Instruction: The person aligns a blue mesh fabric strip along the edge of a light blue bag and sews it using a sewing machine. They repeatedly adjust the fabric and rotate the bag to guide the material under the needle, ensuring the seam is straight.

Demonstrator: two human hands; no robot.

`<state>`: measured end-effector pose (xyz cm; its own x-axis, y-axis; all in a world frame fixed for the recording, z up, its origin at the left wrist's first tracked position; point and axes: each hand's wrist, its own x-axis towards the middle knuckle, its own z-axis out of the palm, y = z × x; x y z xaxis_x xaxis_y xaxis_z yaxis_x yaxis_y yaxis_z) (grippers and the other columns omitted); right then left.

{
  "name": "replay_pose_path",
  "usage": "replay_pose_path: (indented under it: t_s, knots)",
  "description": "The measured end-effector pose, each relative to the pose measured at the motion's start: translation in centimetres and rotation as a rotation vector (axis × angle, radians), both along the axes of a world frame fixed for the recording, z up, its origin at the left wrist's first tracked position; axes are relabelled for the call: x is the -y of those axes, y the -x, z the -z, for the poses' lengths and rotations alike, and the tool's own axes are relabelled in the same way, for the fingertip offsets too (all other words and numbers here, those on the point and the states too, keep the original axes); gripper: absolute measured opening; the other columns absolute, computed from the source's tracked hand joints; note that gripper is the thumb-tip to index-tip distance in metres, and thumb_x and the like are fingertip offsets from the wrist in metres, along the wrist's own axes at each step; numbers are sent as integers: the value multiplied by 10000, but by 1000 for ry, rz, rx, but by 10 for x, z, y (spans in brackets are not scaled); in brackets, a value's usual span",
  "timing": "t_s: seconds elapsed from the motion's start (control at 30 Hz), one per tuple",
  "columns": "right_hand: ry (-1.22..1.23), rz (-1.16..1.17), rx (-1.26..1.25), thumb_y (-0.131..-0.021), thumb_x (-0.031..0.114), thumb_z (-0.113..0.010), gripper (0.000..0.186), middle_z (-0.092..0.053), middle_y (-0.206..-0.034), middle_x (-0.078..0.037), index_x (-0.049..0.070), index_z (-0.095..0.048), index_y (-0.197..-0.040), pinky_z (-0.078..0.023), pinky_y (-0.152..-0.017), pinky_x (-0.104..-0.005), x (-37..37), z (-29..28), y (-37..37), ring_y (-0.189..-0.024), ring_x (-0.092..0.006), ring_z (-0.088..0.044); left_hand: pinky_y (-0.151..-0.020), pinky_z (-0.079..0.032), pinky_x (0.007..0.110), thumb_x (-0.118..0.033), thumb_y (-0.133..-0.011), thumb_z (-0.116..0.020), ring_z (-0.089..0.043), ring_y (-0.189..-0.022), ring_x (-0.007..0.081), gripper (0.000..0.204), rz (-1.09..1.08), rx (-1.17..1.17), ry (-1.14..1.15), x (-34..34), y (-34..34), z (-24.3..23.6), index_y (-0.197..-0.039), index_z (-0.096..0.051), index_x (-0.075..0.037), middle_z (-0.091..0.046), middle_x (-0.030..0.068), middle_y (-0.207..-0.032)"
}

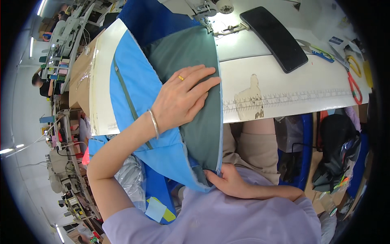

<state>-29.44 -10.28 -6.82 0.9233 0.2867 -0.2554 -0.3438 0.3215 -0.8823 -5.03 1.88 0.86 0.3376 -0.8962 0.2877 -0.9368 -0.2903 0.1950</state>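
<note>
A sewn piece of light blue fabric (129,61) with dark green fabric (178,46) spreads over the table and hangs past its front edge. A green zipper-like strip (126,91) runs along the blue part. My left hand (183,96), with a ring and a bangle, lies on the green fabric, fingers stretched toward its right edge. Lower down, my right hand (229,181) pinches the near corner, thumb on top; its other fingers are partly hidden. At the far end, the fabric's edge reaches under the sewing machine's needle area (208,26).
Right of the machine, a black phone (274,38) lies on the white table (239,69), which bears a printed ruler strip. Small snips (321,53) and red-handled scissors (354,87) are at the far right. Dark blue mesh fabric (142,20) lies behind. Other workstations line the left.
</note>
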Motion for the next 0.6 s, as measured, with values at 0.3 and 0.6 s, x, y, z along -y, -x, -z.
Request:
replay_pose_path:
  t_s: [0.3, 0.6]
  knots:
    - [-79, -82, -81, -1017, 53, -655, 171, -734, -960, -9, -43, -710, -1147, -518, -723, -250, 9, 0, -5, -862, -46, -603, -1050, -510, 483, -5, -848, -683, -608, -1257, 356, 461, 36, -15, 31, 0, -3, 2, -1306, -694, -51, -642, 108, -1398]
    - [-168, -174, 15, -1010, 83, -693, 193, -763, -1014, -27, -31, -722, -1162, -533, -818, -263, 23, 11, -10, -936, -63, -638, -1043, -527, 475, -44, -798, -704, -617, -1249, 322, 464, 46, -73, 37, 5, -12, 0, -1261, -713, -67, -663, 74, -1372]
